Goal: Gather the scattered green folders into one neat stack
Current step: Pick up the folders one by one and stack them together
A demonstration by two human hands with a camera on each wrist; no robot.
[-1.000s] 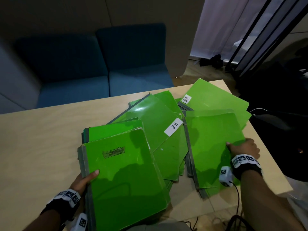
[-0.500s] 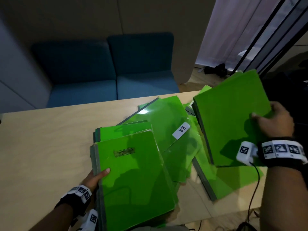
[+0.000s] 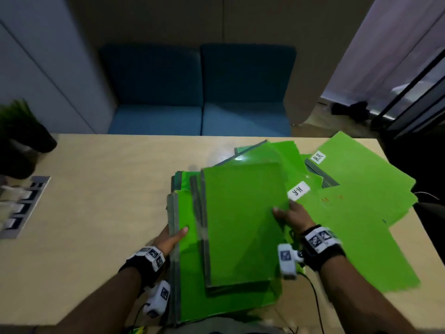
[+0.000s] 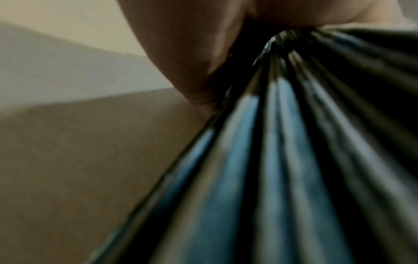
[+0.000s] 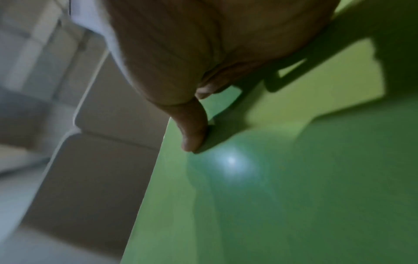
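A person's right hand [image 3: 292, 214] grips the right long edge of a green folder [image 3: 243, 220] lying on top of a stack of folders [image 3: 190, 261] at the near edge of a light wooden table [image 3: 96, 201], thumb on the cover and fingers hidden beneath. The top folder's long axis runs away from the person, its grey spine on the left, turned slightly clockwise against the folders below, so the pile is uneven. The left hand [image 3: 172, 237] holds the stack at its left side, thumb pressed on the uppermost cover there; the left wrist view shows only blurred dark and blue-lit spine edges against the palm, and the fingers cannot be made out. More scattered folders [image 3: 356, 189] fan out over the table's right half, overlapping at different angles, one overhanging the right edge; two carry white labels [image 3: 298, 190] reading "H.R". How many folders lie underneath cannot be told. A dark potted plant [image 3: 21, 141], cut off by the frame, stands at the table's far left beside a recessed socket panel [image 3: 21, 206]. Blue sofa seats [image 3: 199, 92] stand beyond the table. The right wrist view is blurred, showing the thumb on glossy green.
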